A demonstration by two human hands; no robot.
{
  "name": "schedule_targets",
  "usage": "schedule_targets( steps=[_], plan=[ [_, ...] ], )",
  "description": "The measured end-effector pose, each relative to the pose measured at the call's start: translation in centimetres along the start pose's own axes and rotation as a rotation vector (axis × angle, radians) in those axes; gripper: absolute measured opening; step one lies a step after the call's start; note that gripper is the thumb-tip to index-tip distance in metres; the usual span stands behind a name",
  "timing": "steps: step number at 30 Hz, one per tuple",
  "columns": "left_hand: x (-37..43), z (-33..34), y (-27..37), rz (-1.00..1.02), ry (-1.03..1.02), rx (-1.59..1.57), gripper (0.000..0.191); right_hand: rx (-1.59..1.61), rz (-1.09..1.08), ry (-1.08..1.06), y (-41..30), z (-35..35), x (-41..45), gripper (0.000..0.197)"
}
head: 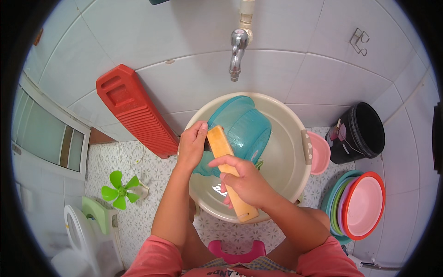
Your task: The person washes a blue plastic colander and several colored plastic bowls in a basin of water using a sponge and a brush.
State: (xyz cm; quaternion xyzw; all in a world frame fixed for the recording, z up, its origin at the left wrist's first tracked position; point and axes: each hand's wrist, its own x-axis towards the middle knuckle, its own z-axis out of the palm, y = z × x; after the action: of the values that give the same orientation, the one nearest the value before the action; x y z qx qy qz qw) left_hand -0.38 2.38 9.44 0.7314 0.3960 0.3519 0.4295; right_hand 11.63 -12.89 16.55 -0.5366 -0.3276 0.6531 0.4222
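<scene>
A teal plastic basin (238, 121) is tipped on its side inside a large cream tub (290, 166) that holds water. My left hand (192, 143) grips the teal basin by its rim on the left. In my right hand (244, 180) is a long scrubbing brush (222, 147) with a yellow wooden back. The brush lies slantwise over the teal basin's near side, its head close to my left thumb. Its bristles are mostly hidden beneath the back, so their contact with the basin cannot be made out.
A chrome tap (237, 59) juts from the tiled wall above the tub. A red washboard (138, 114) leans left. Right stand a pink basin (320, 152), a black bucket (360, 133) and stacked basins (367, 204). A green-bladed fan (121, 191) and white toilet (83, 235) are left.
</scene>
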Motion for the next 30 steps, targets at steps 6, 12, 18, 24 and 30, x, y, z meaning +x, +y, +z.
schedule_targets(
  steps=[6,12,18,24,30],
  plan=[
    [-0.1,-0.1,0.4,0.007,-0.02,0.076,0.033,0.049,-0.028,0.03,-0.5,-0.9,0.2,0.03],
    [-0.1,-0.2,0.2,0.051,-0.03,0.064,0.032,0.08,-0.033,0.01,-1.0,-2.0,0.3,0.031],
    [-0.1,-0.1,0.1,0.084,-0.034,0.07,0.03,0.105,-0.052,0.028,-1.2,-2.5,0.4,0.033],
    [-0.2,-0.2,0.1,0.087,-0.041,0.104,0.029,0.14,-0.059,0.064,-1.4,-2.7,0.1,0.03],
    [-0.4,-0.2,0.4,0.097,-0.032,0.118,0.027,0.147,-0.033,0.093,-1.9,-3.2,0.0,0.031]
  ],
)
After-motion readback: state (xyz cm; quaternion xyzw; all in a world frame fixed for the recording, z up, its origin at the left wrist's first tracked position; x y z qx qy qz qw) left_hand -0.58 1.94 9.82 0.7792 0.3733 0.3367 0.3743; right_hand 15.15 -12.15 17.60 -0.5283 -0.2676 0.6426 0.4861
